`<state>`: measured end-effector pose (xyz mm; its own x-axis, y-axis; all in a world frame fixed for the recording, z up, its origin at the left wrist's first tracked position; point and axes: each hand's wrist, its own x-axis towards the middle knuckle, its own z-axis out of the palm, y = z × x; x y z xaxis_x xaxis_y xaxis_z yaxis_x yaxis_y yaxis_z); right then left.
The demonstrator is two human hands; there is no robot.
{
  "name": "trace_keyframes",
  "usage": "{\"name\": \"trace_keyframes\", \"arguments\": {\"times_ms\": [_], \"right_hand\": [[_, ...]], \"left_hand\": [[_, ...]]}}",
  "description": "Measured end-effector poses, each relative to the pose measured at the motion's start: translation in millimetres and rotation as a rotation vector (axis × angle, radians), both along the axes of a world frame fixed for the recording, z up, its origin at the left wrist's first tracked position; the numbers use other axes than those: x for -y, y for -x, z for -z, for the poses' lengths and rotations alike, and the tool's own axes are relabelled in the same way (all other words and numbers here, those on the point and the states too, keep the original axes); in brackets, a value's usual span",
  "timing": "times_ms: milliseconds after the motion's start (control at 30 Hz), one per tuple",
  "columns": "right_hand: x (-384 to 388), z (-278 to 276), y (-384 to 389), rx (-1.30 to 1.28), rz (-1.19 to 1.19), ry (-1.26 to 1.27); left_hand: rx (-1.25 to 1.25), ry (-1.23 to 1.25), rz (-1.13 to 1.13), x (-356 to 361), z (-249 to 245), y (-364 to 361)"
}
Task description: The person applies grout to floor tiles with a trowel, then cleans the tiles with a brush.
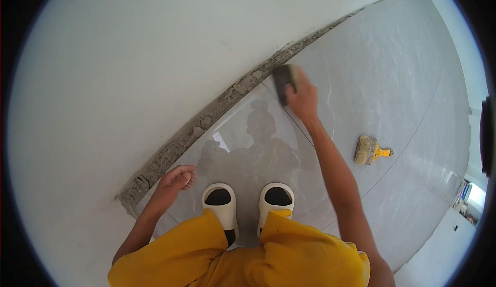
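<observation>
right hand [302, 96] gripping dark sponge [282, 82], left hand [174, 179] on tile [382, 70]

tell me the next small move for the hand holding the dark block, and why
Probably slide the dark rectangular block in the right hand a little further along the rough grey mortar strip, towards the left hand. The block sits at that strip, where the glossy grey floor tiles meet the white wall, and the strip looks crumbly that way.

Rubbing block [282, 82]: dark grey, rectangular, stood on its long edge and pressed to the glossy floor tile [392, 80] beside the rough mortar strip [206, 121].
</observation>
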<state>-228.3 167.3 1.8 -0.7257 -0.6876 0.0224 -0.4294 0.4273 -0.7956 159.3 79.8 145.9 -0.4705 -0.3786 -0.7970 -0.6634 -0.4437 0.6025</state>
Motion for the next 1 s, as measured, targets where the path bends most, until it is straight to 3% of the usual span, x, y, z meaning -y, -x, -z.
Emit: {"name": "trace_keyframes", "arguments": {"times_ms": [33, 133, 167, 267, 300, 400, 500, 600, 700, 800, 1000], "right_hand": [[0.0, 0.4, -2.0, 0.046, 0.106, 0.021], [-6.6, 5.2, -18.6, 0.059, -0.181, -0.037], [-8.5, 17.8, -10.7, -0.182, -0.206, 0.095], [-7.6, 16.4, -4.8, -0.234, -0.288, 0.080], [-5.3, -0.2, -12.2, -0.116, -0.269, 0.057], [-4.5, -9.2, 6.6, -0.127, -0.182, -0.013], [-5.9, -15.4, 14.9, -0.155, -0.387, -0.174], [2.5, -21.6, 20.8, -0.321, -0.547, -0.146], [19.3, -27.5, 22.3, -0.372, -0.640, -0.126], [28.2, -48.2, 13.3, -0.328, -0.734, -0.258], [-41.2, -75.0, 26.6, -0.261, -0.897, -0.460]], "left_hand": [[-0.001, -0.011, -0.010, -3.8, -1.0, -4.3], [-0.009, -0.014, -0.001, -2.0, -2.1, -5.9], [0.001, -0.015, 0.004, -2.2, -1.5, -7.7], [0.012, -0.009, -0.012, -6.2, -3.2, -11.3], [0.013, -0.002, -0.011, -4.4, -4.5, -10.8], [-0.029, -0.008, -0.008, -4.2, -5.6, -10.5], [-0.011, -0.001, 0.007, -5.3, -9.5, -7.5], [-0.004, -0.002, 0.022, -5.9, -6.5, -7.6], [0.000, 0.002, 0.041, -5.1, -6.5, -3.2], [-0.010, 0.020, 0.045, -4.8, -5.1, 0.0], [-0.023, 0.048, 0.030, -5.5, -12.8, -8.5]]}}
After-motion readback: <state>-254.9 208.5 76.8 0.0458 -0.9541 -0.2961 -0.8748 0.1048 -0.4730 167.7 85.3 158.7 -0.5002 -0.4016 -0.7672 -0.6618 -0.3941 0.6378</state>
